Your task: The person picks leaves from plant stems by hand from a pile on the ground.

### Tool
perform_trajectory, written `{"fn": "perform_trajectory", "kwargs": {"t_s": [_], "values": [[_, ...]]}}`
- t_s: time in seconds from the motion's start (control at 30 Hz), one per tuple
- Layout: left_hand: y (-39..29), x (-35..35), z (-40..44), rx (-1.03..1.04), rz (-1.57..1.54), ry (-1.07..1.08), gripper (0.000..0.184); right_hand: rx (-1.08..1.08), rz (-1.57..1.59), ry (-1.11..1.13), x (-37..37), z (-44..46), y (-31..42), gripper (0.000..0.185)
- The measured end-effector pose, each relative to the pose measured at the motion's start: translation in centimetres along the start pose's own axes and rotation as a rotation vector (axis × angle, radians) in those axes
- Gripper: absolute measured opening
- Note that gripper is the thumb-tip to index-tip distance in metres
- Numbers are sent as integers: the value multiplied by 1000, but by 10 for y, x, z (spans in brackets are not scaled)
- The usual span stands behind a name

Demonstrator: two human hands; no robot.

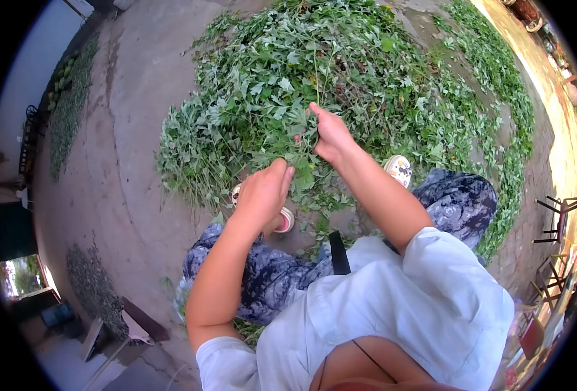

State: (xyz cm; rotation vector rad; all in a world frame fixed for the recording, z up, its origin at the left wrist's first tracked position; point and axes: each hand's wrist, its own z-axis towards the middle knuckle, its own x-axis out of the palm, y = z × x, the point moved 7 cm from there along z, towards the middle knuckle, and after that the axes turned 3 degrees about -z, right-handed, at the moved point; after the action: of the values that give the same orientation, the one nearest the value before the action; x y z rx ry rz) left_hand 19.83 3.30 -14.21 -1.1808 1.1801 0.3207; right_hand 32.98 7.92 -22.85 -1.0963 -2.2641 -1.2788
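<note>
Pale shirt [392, 300] up front, leafy sprigs [306, 134] at the hands

The pale shirt fills the bottom of my feed, its thin cloth creased in soft folds, with a flat black strap [339, 254] lying across its front edge. Beyond it I have both bare arms reaching forward over the near side of a heap of greens [256, 85].

The right hand [332, 135] is curled, thumb up, and looks to be closed on the leafy sprigs, which sit against its inner side just above the heap. The left hand [262, 194] is bent at the knuckles just beside them, fingers drawn together; its tips are turned from me, so I cannot tell whether it pinches anything. I judge the step in hand to be sorting or picking over a small bunch. The next move calls for a light touch, I think, since the stems tangle easily.

The leaves are jagged and lobed, bright on top, with paler undersides showing here and there; the stems are long and thin. The heap rests loosely on a gray, stained floor [138, 130]. Patterned trousers [458, 202] in mottled navy and white frame it, and a pale clog [398, 169] with small decorations stands at its edge.
</note>
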Motion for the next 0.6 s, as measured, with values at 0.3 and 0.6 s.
{"fn": "perform_trajectory", "kwargs": {"t_s": [0.3,0.6], "values": [[69,-61,-57,-233,-718,-297,28,-209,199,-96,-67,22,92,23],[66,-24,-40,-432,-1291,-141,24,-10,-117,166,-3,-11,25,23]]}}
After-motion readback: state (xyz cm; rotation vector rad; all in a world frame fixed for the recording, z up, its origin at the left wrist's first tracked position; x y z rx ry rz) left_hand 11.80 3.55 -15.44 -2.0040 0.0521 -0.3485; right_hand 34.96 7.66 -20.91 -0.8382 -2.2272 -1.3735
